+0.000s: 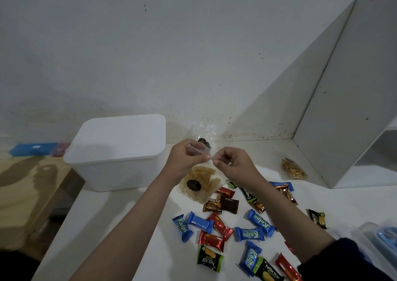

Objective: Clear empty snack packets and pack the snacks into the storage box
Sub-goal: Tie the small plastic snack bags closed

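My left hand (186,158) and my right hand (231,162) are raised over the white table (111,227), both pinching a clear empty plastic packet (204,138) with a black round label. The white storage box (117,152) stands at the back left with its lid on. Under my hands lies a clear bag of yellow chips (199,183) with a black label. Several wrapped snacks are scattered in front: blue Kalpa bars (249,234), red bars (220,227), a brown Nextar packet (221,204) and green Nextar packets (209,258).
A small clear bag of yellow crackers (293,169) lies at the back right beside a white shelf unit (352,109). A clear container with something blue (384,240) sits at the right edge. A wooden bench (28,186) with blue and pink boxes (32,149) is to the left.
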The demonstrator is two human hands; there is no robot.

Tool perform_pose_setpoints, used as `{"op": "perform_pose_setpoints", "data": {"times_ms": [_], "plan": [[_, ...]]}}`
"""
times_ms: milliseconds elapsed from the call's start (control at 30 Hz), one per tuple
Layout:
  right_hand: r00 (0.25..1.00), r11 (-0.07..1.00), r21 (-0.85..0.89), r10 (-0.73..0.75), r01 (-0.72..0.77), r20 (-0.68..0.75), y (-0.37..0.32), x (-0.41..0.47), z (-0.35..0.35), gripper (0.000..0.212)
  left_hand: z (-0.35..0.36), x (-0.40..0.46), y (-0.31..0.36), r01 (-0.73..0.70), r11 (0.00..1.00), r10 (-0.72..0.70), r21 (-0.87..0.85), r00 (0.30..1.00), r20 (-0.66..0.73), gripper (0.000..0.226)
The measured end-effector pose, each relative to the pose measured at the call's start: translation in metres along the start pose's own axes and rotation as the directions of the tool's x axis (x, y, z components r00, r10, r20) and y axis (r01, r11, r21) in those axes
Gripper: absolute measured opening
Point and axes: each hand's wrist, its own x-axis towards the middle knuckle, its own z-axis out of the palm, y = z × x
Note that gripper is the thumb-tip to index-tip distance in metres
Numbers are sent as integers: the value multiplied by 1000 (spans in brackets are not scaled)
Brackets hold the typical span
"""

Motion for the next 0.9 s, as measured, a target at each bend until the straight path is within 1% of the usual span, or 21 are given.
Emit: {"op": "perform_pose_setpoints", "data": {"times_ms": [133, 267, 400, 500, 600, 733, 767, 800, 833, 867, 900], "plan": [[1000, 1000, 22, 18, -18, 5, 0, 1, 0, 8, 2, -3, -4, 0, 999, 0, 47, 1000, -6, 34], [999, 998, 63, 29, -28, -14, -2, 1, 0, 5, 4, -3, -3, -36, 989, 39, 146, 999, -21, 33], [1000, 995, 94, 28, -26, -12, -1, 1, -1, 7, 6, -3, -4, -49, 985, 56, 166, 998, -34, 32], [997, 990, 118, 81, -79, -15, 5, 0, 1, 6, 4, -2, -7, -15, 991, 21, 130, 999, -48, 34], [990, 987, 100, 129, -122, -60, 9, 1, 0, 13, 3, -2, -8, 39, 997, -35, 65, 997, -65, 33], [995, 995, 24, 94, -93, -38, 9, 1, -3, 14, 3, -3, -5, 87, 990, -81, 114, 995, -59, 39], [996, 996, -1, 85, -85, -26, 9, 1, -4, 13, 3, -4, -4, 86, 983, -77, 161, 995, -62, 44], [997, 997, -24, 78, -78, -12, 9, 0, -4, 13, 3, -4, -3, 61, 966, -45, 251, 997, -69, 49], [997, 996, -41, 79, -79, 5, 9, 0, -5, 13, 3, -5, -1, 19, 927, 2, 374, 999, -55, 53], [996, 996, -47, 82, -81, 25, 8, 0, -6, 12, 3, -6, 3, -27, 868, 42, 497, 999, -17, 51], [996, 996, -47, 83, -81, 44, 8, 0, -7, 12, 4, -6, 7, -68, 793, 65, 606, 998, 26, 44]]}}
